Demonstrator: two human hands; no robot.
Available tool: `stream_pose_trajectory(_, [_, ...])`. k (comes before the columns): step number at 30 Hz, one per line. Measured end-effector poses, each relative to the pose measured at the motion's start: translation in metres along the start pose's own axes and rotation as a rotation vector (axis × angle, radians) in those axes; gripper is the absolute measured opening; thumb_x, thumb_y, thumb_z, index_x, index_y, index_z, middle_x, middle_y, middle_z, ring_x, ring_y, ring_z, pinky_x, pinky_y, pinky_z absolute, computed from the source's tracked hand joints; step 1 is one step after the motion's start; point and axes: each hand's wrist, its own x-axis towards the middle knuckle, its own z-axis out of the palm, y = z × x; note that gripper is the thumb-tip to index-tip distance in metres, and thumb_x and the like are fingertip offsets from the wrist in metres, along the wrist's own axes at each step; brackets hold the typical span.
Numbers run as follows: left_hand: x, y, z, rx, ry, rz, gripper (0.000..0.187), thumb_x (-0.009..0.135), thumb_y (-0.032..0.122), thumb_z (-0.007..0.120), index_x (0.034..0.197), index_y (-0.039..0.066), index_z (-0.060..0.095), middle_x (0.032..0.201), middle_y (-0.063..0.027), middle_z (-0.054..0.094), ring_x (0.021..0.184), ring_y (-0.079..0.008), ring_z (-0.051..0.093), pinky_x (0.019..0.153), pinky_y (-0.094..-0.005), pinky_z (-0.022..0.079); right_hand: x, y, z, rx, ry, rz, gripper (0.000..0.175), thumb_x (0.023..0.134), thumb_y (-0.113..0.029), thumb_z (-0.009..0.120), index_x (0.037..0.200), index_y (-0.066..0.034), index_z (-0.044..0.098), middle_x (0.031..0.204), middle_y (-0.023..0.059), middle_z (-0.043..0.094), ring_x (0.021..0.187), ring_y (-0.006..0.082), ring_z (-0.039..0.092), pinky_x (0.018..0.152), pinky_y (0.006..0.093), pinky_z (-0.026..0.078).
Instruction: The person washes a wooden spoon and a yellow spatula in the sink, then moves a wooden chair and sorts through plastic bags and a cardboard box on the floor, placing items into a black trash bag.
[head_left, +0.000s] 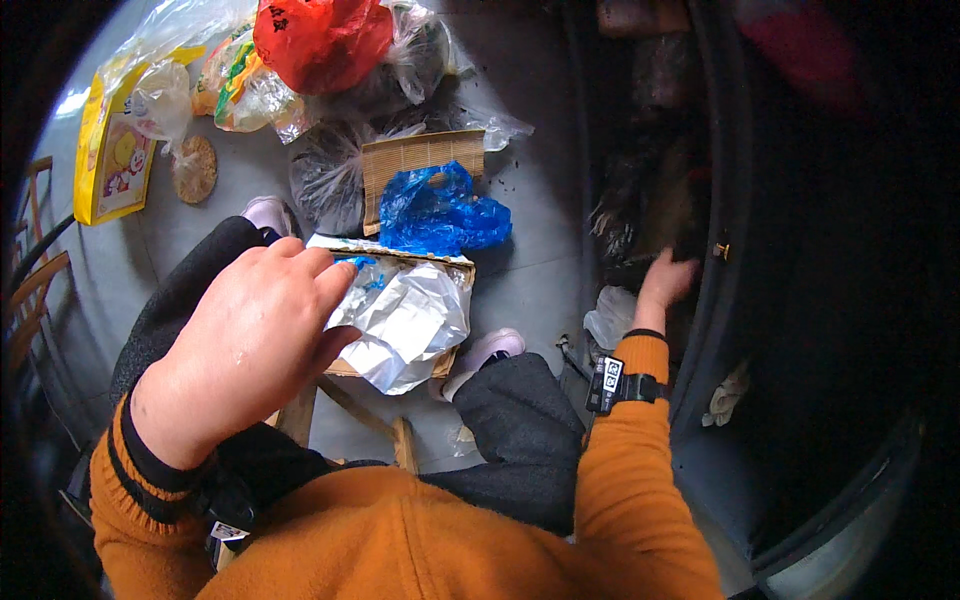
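Observation:
My left hand (255, 330) hangs palm down at the left side of an open cardboard box (463, 291), its fingers curled. A scrap of blue plastic shows beside the index finger; whether I hold it is hidden. Inside the box lies a crumpled white plastic bag (409, 322). To the right, my right hand (666, 279) reaches into a dark, narrow cabinet space (637, 187). Its fingers fade into shadow, so their grip does not show. Below that hand sits a whitish plastic bag (611, 316).
Behind the box, a blue plastic bag (442, 206) rests on a bamboo mat (424, 146). Farther back are a red plastic bag (322, 45), several clear bags and a yellow carton (112, 150). A dark cabinet edge (712, 300) borders my right arm. Wooden legs (405, 444) stand below the box.

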Motion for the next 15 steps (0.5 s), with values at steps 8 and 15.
stream_pose_trajectory(8, [0.01,-0.001,0.001,0.006,-0.067,-0.05,0.028,0.071,0.016,0.07,0.09,0.001,0.056,0.086,-0.0119,0.057,0.085,-0.0283,0.054,0.074,-0.0367,0.045,0.021,-0.067,0.067,-0.39,-0.243,-0.282,0.068,0.077,-0.042,0.067,0.13,-0.0058,0.044,0.129,0.0192,0.048,0.115,0.0331,0.05,0.099,0.0547,0.03])
stream_pose_trajectory(15, [0.012,-0.005,0.0,0.011,-0.014,-0.038,0.024,0.072,0.017,0.069,0.085,0.002,0.056,0.082,-0.0118,0.056,0.081,-0.0281,0.054,0.072,-0.0363,0.045,0.051,0.011,0.061,-0.594,-0.455,-0.312,0.055,0.08,-0.021,0.065,0.127,-0.0009,0.045,0.13,0.0187,0.049,0.115,0.0333,0.051,0.098,0.042,0.039])
